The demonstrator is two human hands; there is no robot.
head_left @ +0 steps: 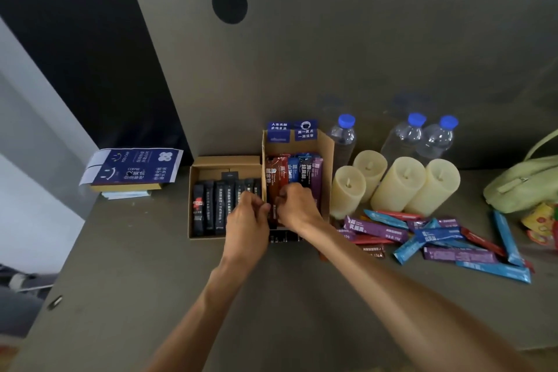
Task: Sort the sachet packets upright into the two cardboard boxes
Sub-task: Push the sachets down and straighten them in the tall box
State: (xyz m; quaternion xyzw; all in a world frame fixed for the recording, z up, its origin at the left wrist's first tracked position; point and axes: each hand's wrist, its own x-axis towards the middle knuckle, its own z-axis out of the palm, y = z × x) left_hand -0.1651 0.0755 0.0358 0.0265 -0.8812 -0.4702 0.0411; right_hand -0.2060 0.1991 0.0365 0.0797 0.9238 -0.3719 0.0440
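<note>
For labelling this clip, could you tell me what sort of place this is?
Likely a refreshment counter, perhaps office or hotel: water bottles, cardboard boxes of sachet packets, pillar candles.

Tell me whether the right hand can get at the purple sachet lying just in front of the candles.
Probably yes. The purple sachet lies flat and uncovered just to the right of the right hand. The candles stand behind it, and nothing sits between hand and sachet.
</note>
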